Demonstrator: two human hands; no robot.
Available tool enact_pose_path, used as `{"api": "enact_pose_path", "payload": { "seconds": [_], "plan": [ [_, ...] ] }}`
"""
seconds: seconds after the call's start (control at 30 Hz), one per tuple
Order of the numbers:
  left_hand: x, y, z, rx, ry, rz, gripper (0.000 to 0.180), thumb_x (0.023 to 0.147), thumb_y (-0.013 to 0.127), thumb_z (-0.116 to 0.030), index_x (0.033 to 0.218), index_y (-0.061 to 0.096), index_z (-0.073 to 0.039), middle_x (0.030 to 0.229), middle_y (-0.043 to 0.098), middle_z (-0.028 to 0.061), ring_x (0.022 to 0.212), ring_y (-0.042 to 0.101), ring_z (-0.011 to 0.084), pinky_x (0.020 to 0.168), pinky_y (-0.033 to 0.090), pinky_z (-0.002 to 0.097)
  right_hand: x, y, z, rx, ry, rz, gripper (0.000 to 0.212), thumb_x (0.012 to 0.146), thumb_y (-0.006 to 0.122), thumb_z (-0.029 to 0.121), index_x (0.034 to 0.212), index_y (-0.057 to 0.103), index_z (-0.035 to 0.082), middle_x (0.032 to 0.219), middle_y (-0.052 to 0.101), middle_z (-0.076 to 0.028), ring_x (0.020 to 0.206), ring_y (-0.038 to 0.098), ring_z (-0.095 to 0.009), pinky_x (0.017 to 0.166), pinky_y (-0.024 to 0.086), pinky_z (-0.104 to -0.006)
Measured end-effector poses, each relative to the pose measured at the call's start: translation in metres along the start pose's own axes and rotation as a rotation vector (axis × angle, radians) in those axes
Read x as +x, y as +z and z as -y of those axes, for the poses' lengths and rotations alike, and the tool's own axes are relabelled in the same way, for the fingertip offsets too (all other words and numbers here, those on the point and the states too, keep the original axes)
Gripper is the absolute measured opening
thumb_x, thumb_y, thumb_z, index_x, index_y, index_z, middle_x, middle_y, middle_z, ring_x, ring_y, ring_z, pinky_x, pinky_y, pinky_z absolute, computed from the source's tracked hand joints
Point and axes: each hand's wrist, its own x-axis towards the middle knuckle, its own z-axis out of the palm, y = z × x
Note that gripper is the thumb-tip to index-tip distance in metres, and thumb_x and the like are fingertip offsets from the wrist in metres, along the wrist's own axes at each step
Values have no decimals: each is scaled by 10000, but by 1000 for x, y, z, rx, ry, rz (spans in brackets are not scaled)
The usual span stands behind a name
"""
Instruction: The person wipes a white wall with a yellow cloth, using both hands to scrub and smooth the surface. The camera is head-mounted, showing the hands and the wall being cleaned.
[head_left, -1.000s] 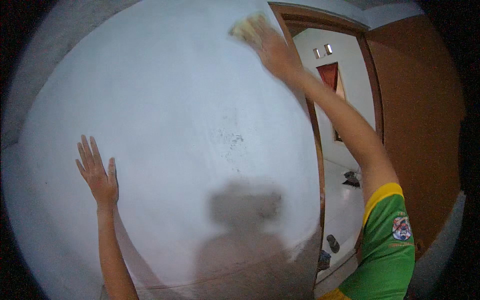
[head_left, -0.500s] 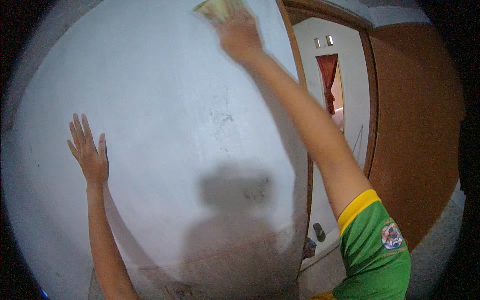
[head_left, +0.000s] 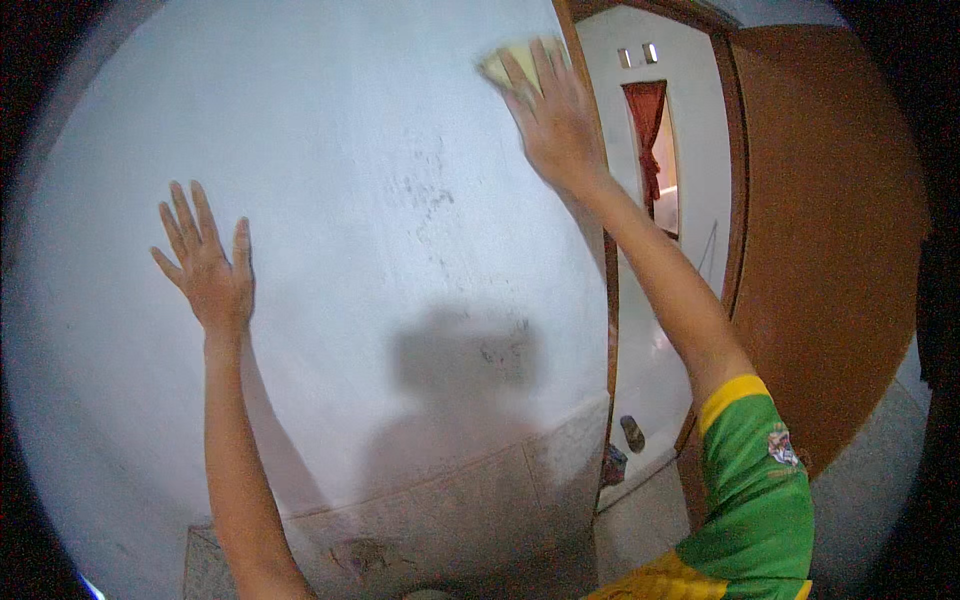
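Before me rises a pale bluish-white wall with dark scuffs and specks in its middle. My right hand is high up near the wall's right edge, fingers spread over a pale yellow cloth or sponge and pressing it to the surface. Blur hides which of the two it is. To the left, my left hand rests with its palm toward the wall, fingers apart, holding nothing.
A brown wooden door frame borders the wall on the right, with a brown door beside it. Through the opening show a red curtain and a sandal-like dark object. Tiles line the wall's foot.
My right hand has slid right and down with the yellow thing in it. My left hand sits higher and further right in the picture, as the view has shifted too.
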Motion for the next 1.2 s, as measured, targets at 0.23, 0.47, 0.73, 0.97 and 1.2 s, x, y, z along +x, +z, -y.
{"api": "enact_pose_path", "payload": {
  "seconds": [0.23,0.47,0.73,0.97,1.2],
  "plan": [
    [-2,1,1,-57,58,-53,645,1089,435,-483,1666,229,-281,1744,176,8,1607,131,288,1233,66,680,-93,-20,168,415,-47,213,540,970,590,263,1506,543,212,1657,349,-164,1505,352,-394,1231,273,-569],
    [6,6,-7,-59,54,-47,655,1084,425,-519,1665,236,-280,1750,151,10,1605,144,291,1222,78,693,-284,-60,115,201,281,361,552,963,636,356,1501,548,275,1654,342,-191,1517,307,-471,1190,300,-613],
    [6,-1,1,-57,97,-77,646,1089,418,-518,1663,243,-279,1739,199,15,1595,190,300,1206,134,706,-74,8,125,-2,312,168,522,964,604,340,1437,602,119,1583,419,-245,1497,312,-466,1212,194,-651],
    [2,6,6,-61,118,-96,658,1073,416,-566,1652,284,-282,1727,242,28,1581,226,327,1191,149,720,-345,-76,214,491,217,279,476,939,643,310,1415,636,283,1594,458,-99,1484,375,-414,1200,289,-596],
    [-4,6,1,-111,116,-96,638,1078,394,-558,1645,301,-281,1720,257,48,1582,216,332,1210,113,706,-216,-42,123,120,612,86,580,1016,495,272,1527,457,2,1655,314,-237,1531,239,-493,1232,105,-658]
  ]
}}
